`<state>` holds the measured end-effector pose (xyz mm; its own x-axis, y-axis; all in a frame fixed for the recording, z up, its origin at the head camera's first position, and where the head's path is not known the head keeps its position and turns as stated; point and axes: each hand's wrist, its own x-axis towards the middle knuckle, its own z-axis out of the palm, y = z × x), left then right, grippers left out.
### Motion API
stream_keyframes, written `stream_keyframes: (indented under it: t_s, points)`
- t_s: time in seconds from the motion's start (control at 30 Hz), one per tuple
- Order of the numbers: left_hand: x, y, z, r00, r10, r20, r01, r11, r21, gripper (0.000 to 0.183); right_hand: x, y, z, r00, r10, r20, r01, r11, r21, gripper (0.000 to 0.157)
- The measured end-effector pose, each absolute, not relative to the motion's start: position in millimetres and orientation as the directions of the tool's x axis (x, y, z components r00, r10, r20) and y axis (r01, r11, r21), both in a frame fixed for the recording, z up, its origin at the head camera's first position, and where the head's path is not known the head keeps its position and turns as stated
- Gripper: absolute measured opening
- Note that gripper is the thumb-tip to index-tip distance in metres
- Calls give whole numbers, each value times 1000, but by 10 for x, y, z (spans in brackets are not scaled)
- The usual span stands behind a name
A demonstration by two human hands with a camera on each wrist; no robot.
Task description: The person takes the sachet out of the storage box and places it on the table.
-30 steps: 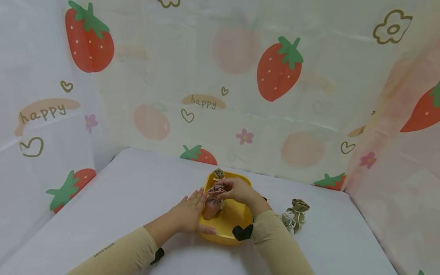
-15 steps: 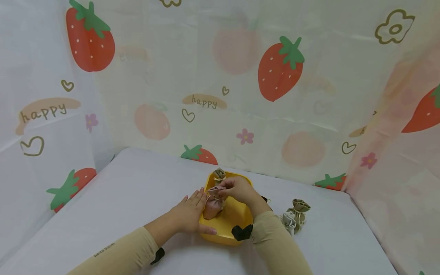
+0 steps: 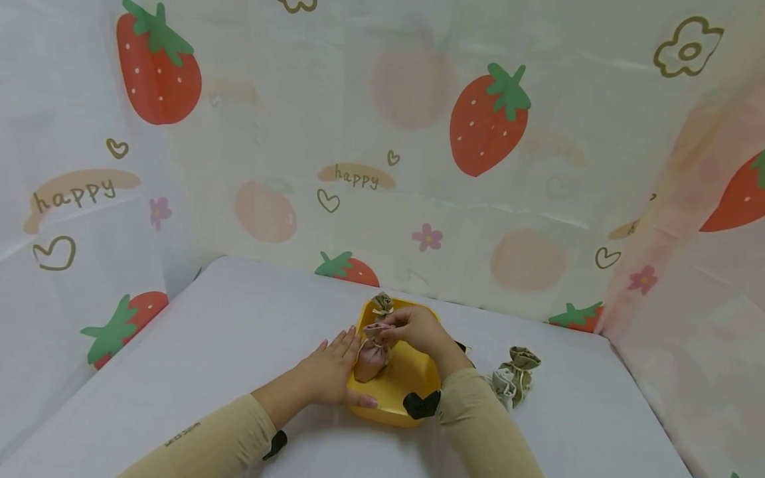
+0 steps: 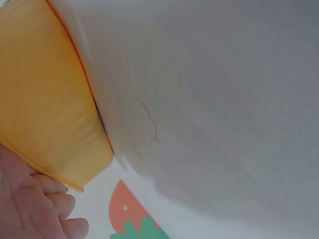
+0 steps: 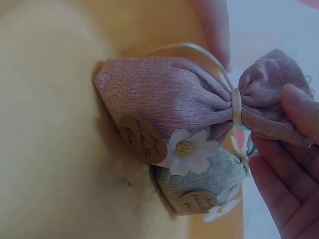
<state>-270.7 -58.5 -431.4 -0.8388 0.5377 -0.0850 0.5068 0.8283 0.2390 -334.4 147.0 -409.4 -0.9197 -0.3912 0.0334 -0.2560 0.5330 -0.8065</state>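
Observation:
A pink cloth sachet (image 3: pixel 372 362) stands in the yellow basin (image 3: pixel 412 382), along its left side. My right hand (image 3: pixel 418 330) pinches the gathered top of this sachet between thumb and fingers. In the right wrist view the pink sachet (image 5: pixel 164 94) carries a white flower and a round paper tag, with a cord round its neck. Behind it in the basin is a grey-green sachet (image 5: pixel 199 174), whose top (image 3: pixel 382 304) shows in the head view. My left hand (image 3: pixel 329 368) rests with straight fingers on the basin's left rim.
To the right of the basin, an olive sachet (image 3: pixel 521 372) and a pale grey sachet (image 3: pixel 504 385) stand together on the white table (image 3: pixel 251 305). A curtain (image 3: pixel 358 99) printed with strawberries closes off the back and both sides.
My right fingers have shifted slightly on the pink sachet's top, which now stands more upright and visible. The left hand and the basin have stayed in place.

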Motion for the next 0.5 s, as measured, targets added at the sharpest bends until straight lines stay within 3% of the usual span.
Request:
stream_keyframes:
  t_s: [0.5]
  points:
    - [-2732, -568, -4347, -843, 531, -87, 505, 837, 212, 121, -3347, 1581, -4037, -941, -327, 86, -276, 596, -754, 11]
